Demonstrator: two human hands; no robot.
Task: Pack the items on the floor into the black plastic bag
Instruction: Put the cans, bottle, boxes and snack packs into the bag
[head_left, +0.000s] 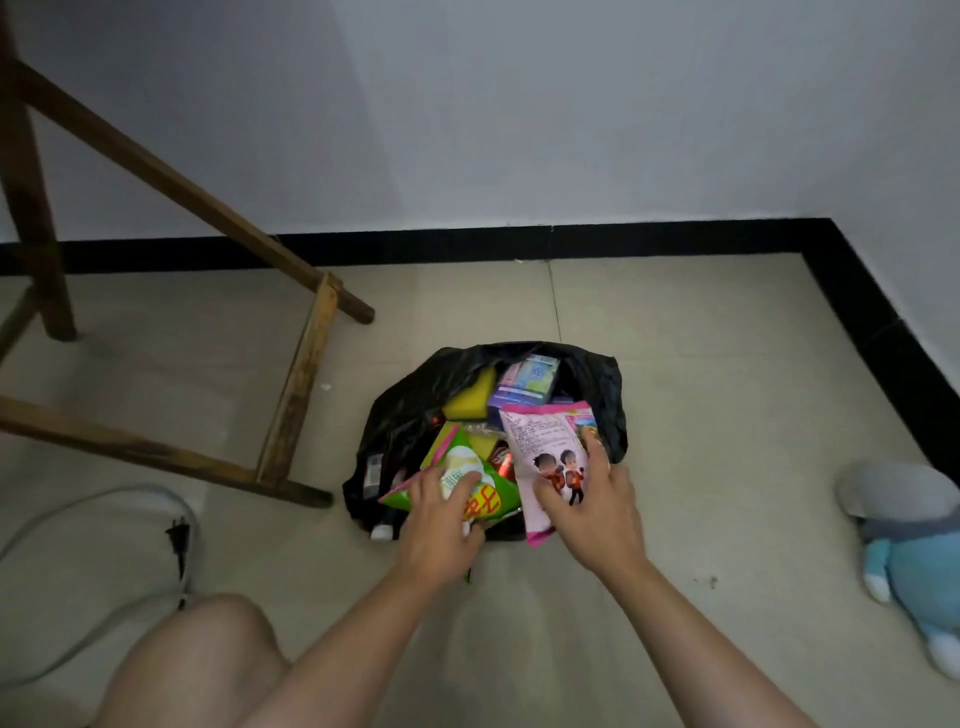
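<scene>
Our bare knee (208, 660) sits lowest at the near left, with both forearms reaching out over the tiled floor (701, 364). So the black plastic bag (405, 410) lies open mid-floor, a bit toward the far edge with the black skirting, and it's already pretty stuffed: a yellow sponge (470, 397), some blue-purple boxes (524, 384) and a red wrapper (501, 460) all show inside. Our left hand (441, 519) grips the green snack bag (467, 483) at the bag's near rim, fingers curled over the top and thumb tucked below. Our right hand (597, 499) holds the pink packet (545, 452) just beside it, thumb pressed on the front, fingers wrapped round the right edge. Off to the left a wooden frame (296, 384) stands on the floor, with a white cable and black plug (179, 535) near it. At the right edge lies a blue-grey plush toy (914, 561), well apart from the bag.
</scene>
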